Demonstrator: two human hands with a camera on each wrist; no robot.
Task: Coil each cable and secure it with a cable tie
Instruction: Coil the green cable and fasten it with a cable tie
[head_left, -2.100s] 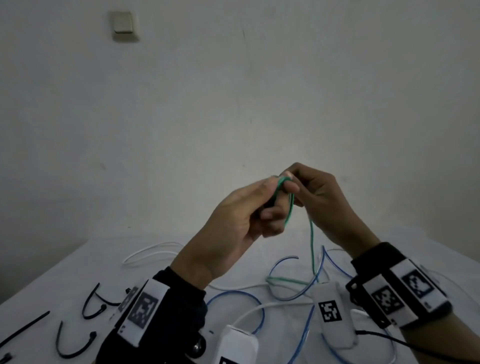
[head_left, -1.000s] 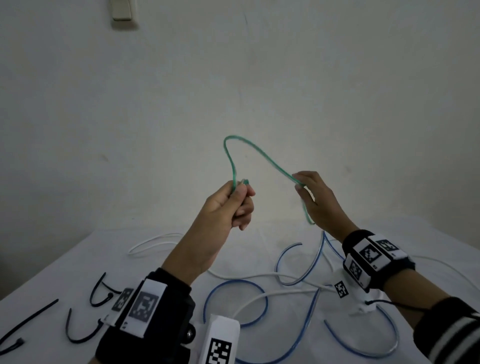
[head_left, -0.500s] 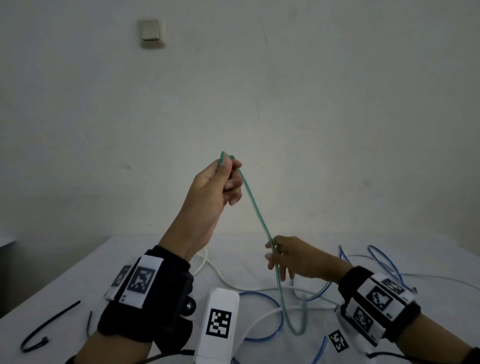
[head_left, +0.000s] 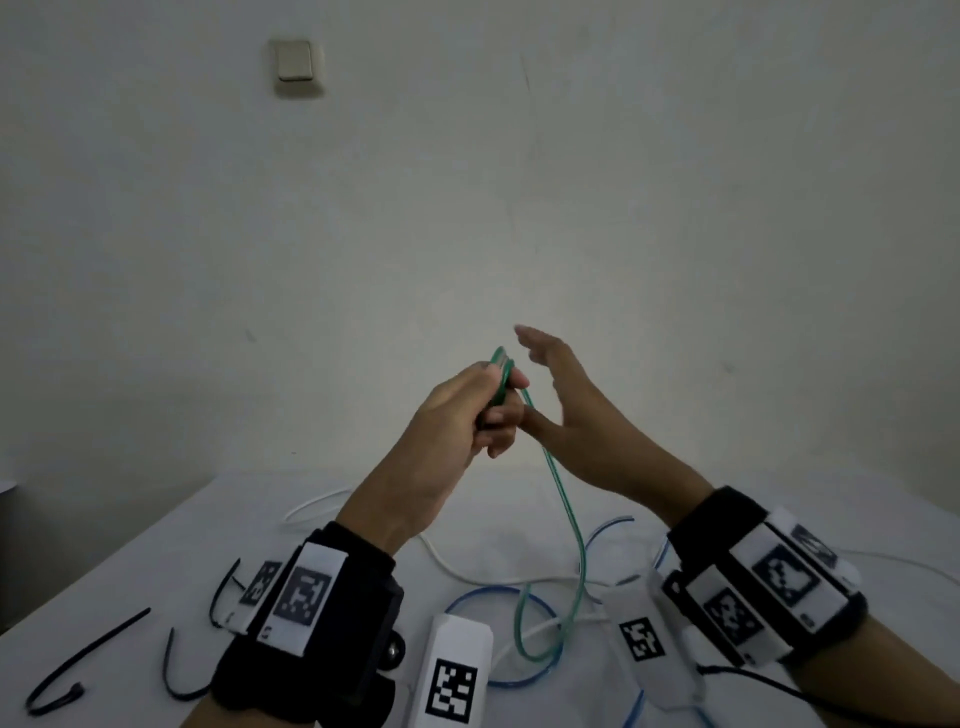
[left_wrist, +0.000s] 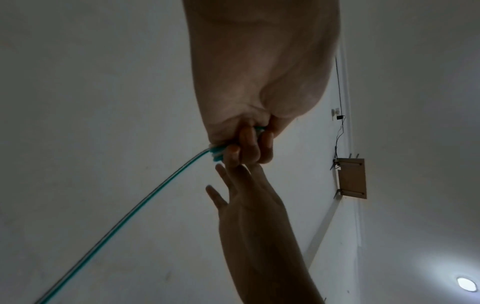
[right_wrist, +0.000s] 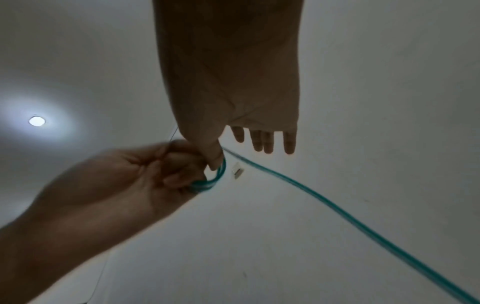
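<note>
The left hand (head_left: 457, 415) grips small loops of the thin green cable (head_left: 566, 525), fingers curled tight round them above the white desk (head_left: 156, 561). The right hand (head_left: 576, 415) is just beside it, fingers straight and apart, thumb touching the loops. The cable's free length hangs down to the desk among blue and white cables.

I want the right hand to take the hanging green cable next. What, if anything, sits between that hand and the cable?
Nothing visible does. The right hand is open beside the green cable, which hangs free from the left hand.
</note>
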